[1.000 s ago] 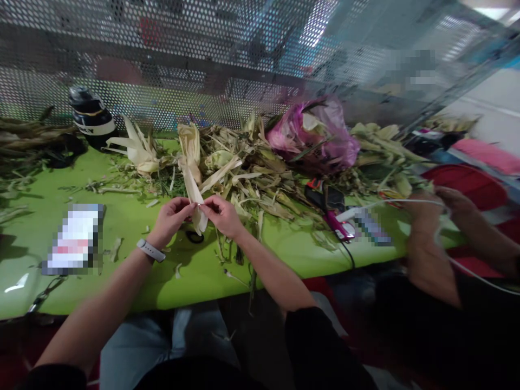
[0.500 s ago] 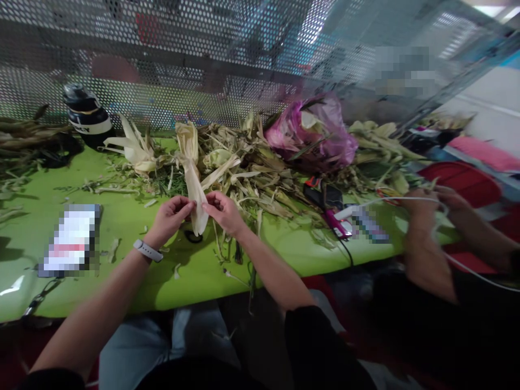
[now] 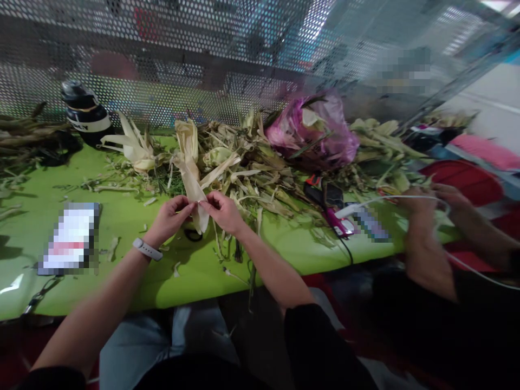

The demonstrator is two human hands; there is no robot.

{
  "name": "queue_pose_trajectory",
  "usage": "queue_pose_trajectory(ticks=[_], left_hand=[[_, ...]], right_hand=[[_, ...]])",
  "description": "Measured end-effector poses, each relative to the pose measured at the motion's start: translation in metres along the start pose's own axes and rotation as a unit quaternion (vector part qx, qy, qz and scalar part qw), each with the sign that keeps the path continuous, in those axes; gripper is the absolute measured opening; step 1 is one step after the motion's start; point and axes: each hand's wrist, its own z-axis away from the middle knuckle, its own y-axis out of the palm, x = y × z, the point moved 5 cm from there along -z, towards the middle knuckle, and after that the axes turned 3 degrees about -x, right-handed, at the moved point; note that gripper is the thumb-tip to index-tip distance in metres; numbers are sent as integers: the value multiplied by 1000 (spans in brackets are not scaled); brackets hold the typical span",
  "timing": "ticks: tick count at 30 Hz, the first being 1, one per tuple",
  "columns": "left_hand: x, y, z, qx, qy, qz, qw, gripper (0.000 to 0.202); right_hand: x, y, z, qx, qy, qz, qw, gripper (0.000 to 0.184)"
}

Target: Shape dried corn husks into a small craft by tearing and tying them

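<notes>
A pale, dry corn husk point(image 3: 192, 181) stretches toward me over the green table point(image 3: 138, 281). My left hand point(image 3: 174, 215) pinches it from the left between thumb and forefinger. From the other side my right hand point(image 3: 223, 212) pinches the same husk, the thumbs meeting across it. Its free tip hangs below the fingers, and a small dark ring point(image 3: 192, 235) lies on the table just behind. Beyond the fingers, another upright husk point(image 3: 187, 138) and a peeled-back husk bundle point(image 3: 138, 154) rest against a heap of dry husks point(image 3: 260, 173).
A dark bottle point(image 3: 87, 116) stands back left, a blurred-out phone point(image 3: 69, 238) front left. Right of the heap are a pink plastic bag point(image 3: 312, 132), a magenta device point(image 3: 340, 225) with cables and a second phone point(image 3: 371, 221). A co-worker's hands point(image 3: 426, 200) work at far right. A perforated metal panel point(image 3: 182, 65) rises behind.
The fingertips have drawn closer together on the husk, which now looks narrowed and creased where they pinch it. The rest stays nearly the same, with a slight camera shift.
</notes>
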Motion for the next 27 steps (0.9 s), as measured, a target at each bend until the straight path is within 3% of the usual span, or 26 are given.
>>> queue_pose_trajectory(ticks=[7, 17, 27], left_hand=[[-4, 0, -1, -5, 35, -50, 998, 27], [-10, -1, 1, -26, 75, -188, 979, 25], [-11, 2, 3, -49, 87, -229, 968, 18]], right_hand=[[6, 1, 1, 23, -48, 104, 993, 30], [7, 10, 7, -10, -152, 385, 910, 29], [14, 15, 11, -15, -191, 470, 861, 37]])
